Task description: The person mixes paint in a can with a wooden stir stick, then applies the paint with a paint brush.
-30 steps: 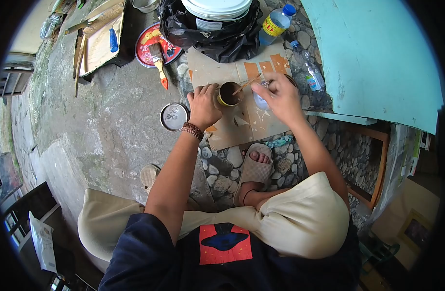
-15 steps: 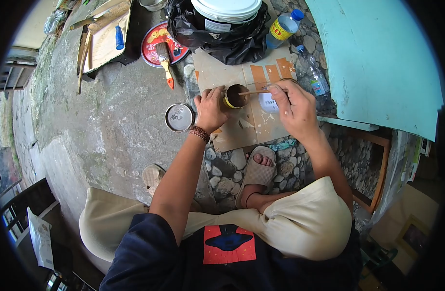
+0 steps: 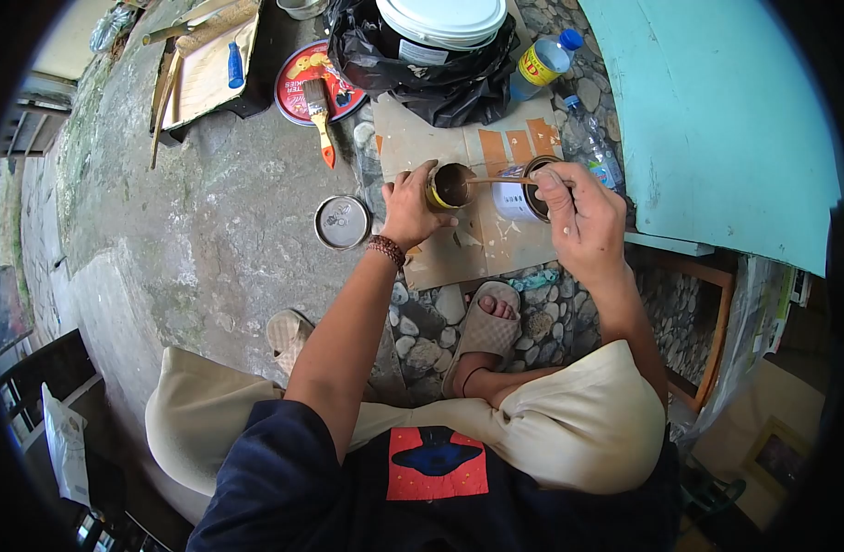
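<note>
The cardboard sheet (image 3: 440, 258) lies on the floor, half on concrete and half on pebbles. Its 12 o'clock edge is crowded by a black plastic bag (image 3: 385, 64) that holds a white bucket (image 3: 440, 18). At 3 o'clock the turquoise panel (image 3: 716, 110) closes that side, with two water bottles (image 3: 543, 60) standing between it and the cardboard. The widest bare stretch is the concrete floor (image 3: 210, 239) toward 9 o'clock, where only a round metal lid (image 3: 341, 223) lies, just beside the cardboard's edge. At 11 o'clock a paintbrush (image 3: 321, 115) rests across a red round tray (image 3: 298, 69). At 6 o'clock the person's sandalled foot (image 3: 482, 322) touches the cardboard's near edge.

The left hand (image 3: 408, 207) wraps the small can (image 3: 450, 187) from its 9 o'clock side, its fingers (image 3: 422, 175) curled close against the wall. The right hand (image 3: 583, 221) sits at 3 o'clock of that can, its fingers (image 3: 546, 179) pressed together in a pinch on the end of a wooden stick (image 3: 496, 180). The stick lies nearly level, its far tip inside the small can. Under the right hand's knuckles stands a white can (image 3: 514, 201), open, just beside the small one.

The small can stands upright near the middle of the cardboard, open-topped, with a yellow band below the rim and a dark brown inside.
</note>
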### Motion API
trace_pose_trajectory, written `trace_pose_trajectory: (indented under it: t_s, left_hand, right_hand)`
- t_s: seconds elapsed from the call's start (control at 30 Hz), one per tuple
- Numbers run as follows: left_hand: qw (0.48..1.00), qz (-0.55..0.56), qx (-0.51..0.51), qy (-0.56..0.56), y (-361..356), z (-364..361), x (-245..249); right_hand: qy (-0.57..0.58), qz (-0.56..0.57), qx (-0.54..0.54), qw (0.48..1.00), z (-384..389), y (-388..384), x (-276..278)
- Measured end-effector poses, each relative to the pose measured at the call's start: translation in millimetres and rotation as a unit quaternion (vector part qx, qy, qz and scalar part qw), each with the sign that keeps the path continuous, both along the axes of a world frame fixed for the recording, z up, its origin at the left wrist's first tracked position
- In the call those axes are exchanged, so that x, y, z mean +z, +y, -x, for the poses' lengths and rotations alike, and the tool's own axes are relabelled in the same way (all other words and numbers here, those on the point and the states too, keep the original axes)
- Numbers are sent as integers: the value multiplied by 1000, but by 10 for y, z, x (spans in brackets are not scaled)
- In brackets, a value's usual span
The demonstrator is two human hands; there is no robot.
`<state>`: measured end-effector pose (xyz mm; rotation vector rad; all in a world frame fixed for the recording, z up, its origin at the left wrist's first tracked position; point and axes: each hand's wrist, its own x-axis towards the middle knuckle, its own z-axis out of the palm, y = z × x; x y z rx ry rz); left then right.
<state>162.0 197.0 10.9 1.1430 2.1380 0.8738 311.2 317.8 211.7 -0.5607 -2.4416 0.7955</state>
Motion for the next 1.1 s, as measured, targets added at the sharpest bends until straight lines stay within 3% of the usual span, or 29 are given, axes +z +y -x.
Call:
trace_pose_trajectory:
  t_s: [0.13, 0.2, 0.63, 0.8, 1.1]
  left_hand:
    - [999, -33, 7, -31, 41, -22, -108]
    - [992, -82, -5, -97, 52, -9, -147]
    - [989, -102, 26, -104, 96, -43, -148]
    - [987, -161, 15, -4, 144, -69, -100]
    - [990, -134, 19, 34, 323, -100, 174]
  right_hand:
    - [-9, 6, -1, 1000, 0, 5, -1]
    - [-11, 7, -4, 1000, -5, 6, -8]
    - [-6, -3, 2, 1000, 3, 35, -73]
    - [-8, -4, 2, 1000, -17, 52, -145]
    - [16, 11, -44, 999, -146, 171, -159]
